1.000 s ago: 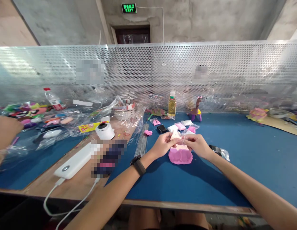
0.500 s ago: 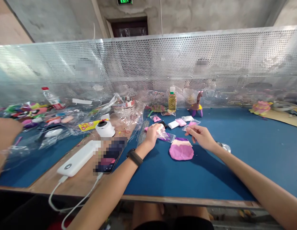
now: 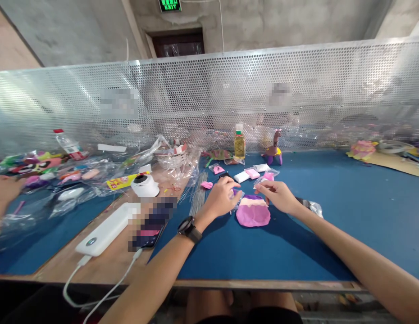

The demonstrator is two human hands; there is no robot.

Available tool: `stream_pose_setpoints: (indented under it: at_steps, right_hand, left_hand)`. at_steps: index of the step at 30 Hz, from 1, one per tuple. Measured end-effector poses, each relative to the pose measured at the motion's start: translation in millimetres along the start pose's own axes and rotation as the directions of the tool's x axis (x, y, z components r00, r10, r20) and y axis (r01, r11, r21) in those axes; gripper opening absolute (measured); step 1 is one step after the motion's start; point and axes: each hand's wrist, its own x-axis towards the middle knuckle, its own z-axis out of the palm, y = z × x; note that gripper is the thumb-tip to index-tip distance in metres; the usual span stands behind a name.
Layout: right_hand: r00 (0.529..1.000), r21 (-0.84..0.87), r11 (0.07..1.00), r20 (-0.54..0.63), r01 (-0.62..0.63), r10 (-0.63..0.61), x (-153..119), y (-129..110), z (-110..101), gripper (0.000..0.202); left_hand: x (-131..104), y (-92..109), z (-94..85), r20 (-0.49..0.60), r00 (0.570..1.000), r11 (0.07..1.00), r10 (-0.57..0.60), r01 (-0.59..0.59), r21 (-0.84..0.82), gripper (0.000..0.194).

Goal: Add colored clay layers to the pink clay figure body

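Observation:
My left hand [image 3: 223, 196], wearing a dark watch on the wrist, is closed with bent fingers, and what it holds is hidden. Beneath its fingertips is a clear plastic bag [image 3: 239, 198] with purple in it. Across from it, my right hand [image 3: 276, 196] has its fingertips pinched together close to some clear plastic; I cannot make out what is between them. A flattened piece of pink-purple clay [image 3: 253, 215] with a cream band and a purple top edge lies just below both hands. Behind my right hand sits a bag of pink clay [image 3: 269, 176].
White clay packs [image 3: 242, 176], an oil bottle [image 3: 239, 143] and a brown llama-like figure [image 3: 275, 148] stand behind. Thin wires [image 3: 198, 193] and a pink clay lump [image 3: 207, 185] lie left, beyond them a phone [image 3: 152, 225] and white power bank [image 3: 108, 228]. Another person's hand [image 3: 6, 191] is far left.
My left hand has moved right and closer to my right hand; the cream lump it held no longer shows. The pink lump beside it is now uncovered. The view has shifted slightly.

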Motion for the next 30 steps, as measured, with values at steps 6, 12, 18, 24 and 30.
stream_pose_setpoints:
  at_steps: [6,12,18,24,30]
  right_hand:
    - [0.998,-0.268,0.962,-0.042,-0.056,0.046,0.8,2.3,-2.7,0.037]
    - [0.995,-0.477,0.873,-0.039,-0.097,0.089,1.7,10.4,-2.8,0.033]
    - [0.999,-0.436,0.899,-0.025,-0.035,0.027,2.7,13.9,-1.4,0.034]
    - [0.981,-0.219,0.976,-0.189,0.006,-0.048,1.7,2.6,-0.8,0.041]
    - [0.968,0.158,0.987,-0.248,0.002,0.038,2.2,-4.6,-1.6,0.048]
  left_hand:
    - [-9.8,12.3,6.4,0.280,0.959,0.994,-0.038,0.007,0.112,0.046]
    - [-9.5,19.3,4.1,0.352,0.935,0.998,-0.041,0.023,0.054,0.048]
    - [-7.7,19.7,6.7,0.283,0.954,0.983,-0.098,0.138,-0.124,0.043]
    - [-4.6,23.0,7.7,0.263,0.946,0.779,-0.188,0.307,-0.547,0.042]
    - [2.5,26.5,6.2,0.314,0.924,0.586,-0.218,0.382,-0.715,0.033]
